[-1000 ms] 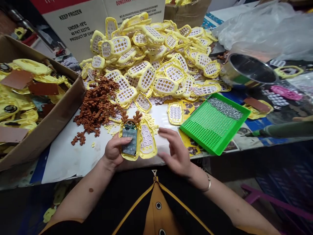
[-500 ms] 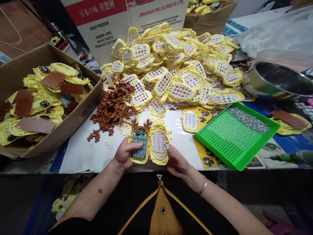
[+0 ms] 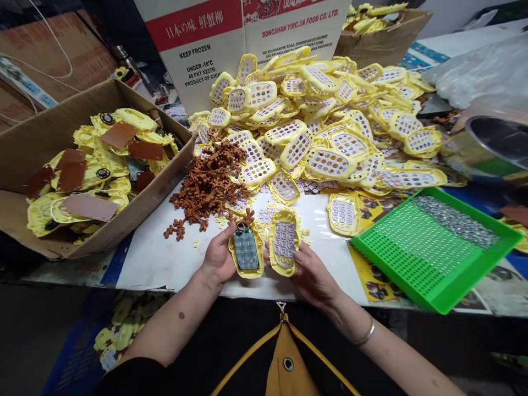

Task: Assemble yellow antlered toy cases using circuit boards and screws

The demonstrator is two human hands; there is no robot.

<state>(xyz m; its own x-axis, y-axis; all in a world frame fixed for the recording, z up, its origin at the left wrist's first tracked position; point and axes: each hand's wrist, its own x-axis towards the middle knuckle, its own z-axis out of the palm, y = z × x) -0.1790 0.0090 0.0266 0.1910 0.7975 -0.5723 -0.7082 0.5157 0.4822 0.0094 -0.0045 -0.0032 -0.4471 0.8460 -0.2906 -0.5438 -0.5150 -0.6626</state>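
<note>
My left hand (image 3: 219, 257) grips a yellow toy-phone shell (image 3: 246, 249) that has a green circuit board in it and brown antlers at its top. My right hand (image 3: 312, 275) holds a second yellow shell (image 3: 283, 242) fitted with a pale keypad, right beside the first one. Both shells are face up just above the white sheet (image 3: 165, 258) at the table's near edge.
A large heap of yellow keypad shells (image 3: 322, 121) fills the back of the table. Brown antler pieces (image 3: 208, 184) lie left of centre. A cardboard box (image 3: 53, 132) of yellow parts stands at left, a green perforated tray (image 3: 429, 247) at right, a metal bowl (image 3: 490, 146) behind it.
My right hand, open above the table a second ago, has closed on the keypad shell. Both shells now sit slightly apart. The view has shifted left.
</note>
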